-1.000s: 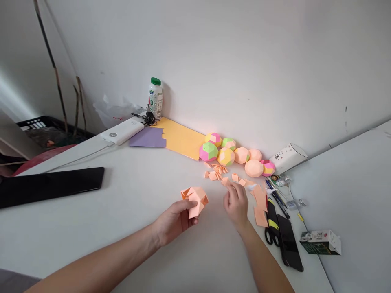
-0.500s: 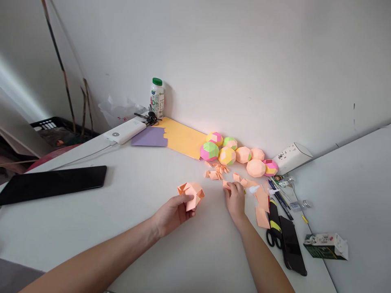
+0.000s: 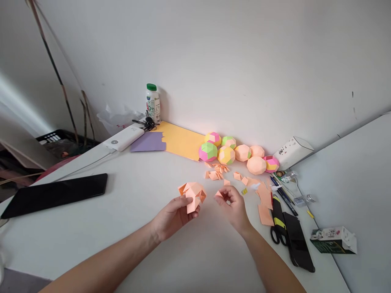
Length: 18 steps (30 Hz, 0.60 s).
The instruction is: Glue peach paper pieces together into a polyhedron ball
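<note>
My left hand point(image 3: 175, 215) is closed on a partly assembled paper ball point(image 3: 194, 193), peach-coloured, with open folded edges. To its right, my right hand point(image 3: 233, 207) pinches a small folded paper piece point(image 3: 219, 194) of the same peach colour between thumb and fingertips. A short gap separates this piece from the ball. Beyond the hands lies a heap of folded peach pieces point(image 3: 216, 174), with a few single pieces point(image 3: 237, 176) to its right. Against the wall sits a row of finished paper balls, among them a green and pink one point(image 3: 208, 151) and a peach one point(image 3: 256, 165).
Yellow card point(image 3: 181, 140) and purple card point(image 3: 148, 142) lie at the back, near a power bank point(image 3: 124, 137), keys point(image 3: 149, 123) and a bottle point(image 3: 153, 103). At right are peach sheets point(image 3: 265, 215), scissors point(image 3: 278, 236), a black phone point(image 3: 297, 242) and a carton point(image 3: 333, 240). A black slab point(image 3: 56, 194) lies left.
My right hand has lifted a small folded piece off the table and drawn it back towards me and the ball. The left hand still holds the ball in nearly the same place.
</note>
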{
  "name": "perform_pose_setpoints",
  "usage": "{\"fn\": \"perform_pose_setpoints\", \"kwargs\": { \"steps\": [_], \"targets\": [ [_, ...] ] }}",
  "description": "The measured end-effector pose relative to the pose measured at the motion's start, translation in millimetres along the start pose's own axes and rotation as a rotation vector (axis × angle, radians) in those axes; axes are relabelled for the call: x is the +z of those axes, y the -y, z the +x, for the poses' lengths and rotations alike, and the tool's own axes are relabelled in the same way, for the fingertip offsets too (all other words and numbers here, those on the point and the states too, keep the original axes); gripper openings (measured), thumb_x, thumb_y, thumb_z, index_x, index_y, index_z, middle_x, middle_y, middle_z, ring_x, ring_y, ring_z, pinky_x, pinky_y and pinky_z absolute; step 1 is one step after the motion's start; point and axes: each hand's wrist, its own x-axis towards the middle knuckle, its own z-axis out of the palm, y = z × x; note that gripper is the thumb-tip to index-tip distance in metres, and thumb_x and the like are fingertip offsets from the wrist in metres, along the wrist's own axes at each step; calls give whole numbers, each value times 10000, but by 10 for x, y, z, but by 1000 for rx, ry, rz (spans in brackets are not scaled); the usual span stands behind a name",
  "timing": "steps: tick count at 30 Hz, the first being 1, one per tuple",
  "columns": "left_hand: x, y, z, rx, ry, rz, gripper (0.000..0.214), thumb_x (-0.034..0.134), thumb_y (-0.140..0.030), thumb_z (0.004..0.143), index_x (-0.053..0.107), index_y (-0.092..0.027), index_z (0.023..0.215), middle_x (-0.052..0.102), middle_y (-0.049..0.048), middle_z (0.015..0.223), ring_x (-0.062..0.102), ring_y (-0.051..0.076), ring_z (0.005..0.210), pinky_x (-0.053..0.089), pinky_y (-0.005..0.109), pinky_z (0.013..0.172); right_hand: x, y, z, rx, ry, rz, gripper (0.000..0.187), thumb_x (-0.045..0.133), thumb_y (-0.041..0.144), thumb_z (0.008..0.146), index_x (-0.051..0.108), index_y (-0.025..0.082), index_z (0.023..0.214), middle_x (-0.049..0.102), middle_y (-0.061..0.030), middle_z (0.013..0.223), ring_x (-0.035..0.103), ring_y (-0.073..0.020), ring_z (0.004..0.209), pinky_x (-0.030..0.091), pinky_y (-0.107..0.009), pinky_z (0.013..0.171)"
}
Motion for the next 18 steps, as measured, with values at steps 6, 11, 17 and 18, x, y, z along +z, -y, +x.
{"fn": "perform_pose_setpoints", "kwargs": {
  "steps": [6,11,17,18],
  "targets": [
    [34,7,-27,-4,-1,-11,146,573,-185,802,671,-126,893,661,93,894,601,180,871,495,261,742,126,256,-178,80,202,124,119,590,211,766,477,207,801,556,22,722,485,-106,627,416,-235,586],
    [50,13,-23,0,30,10,154,570,-199,801,677,-118,875,677,98,910,622,211,890,472,315,851,192,223,-187,-3,202,55,96,556,177,775,470,209,747,541,8,764,463,-102,613,401,-237,561],
    [3,41,9,24,63,41,167,578,-199,792,677,-111,894,680,108,942,618,189,853,444,316,897,216,204,-187,-87,180,26,104,536,181,783,450,217,736,524,-8,771,473,-108,601,409,-249,544],
    [0,43,11,20,62,37,165,580,-196,790,677,-109,891,680,111,947,618,189,850,447,314,889,213,203,-186,-77,181,29,105,540,185,781,450,217,737,520,-5,764,467,-106,595,408,-248,542]
  ]
}}
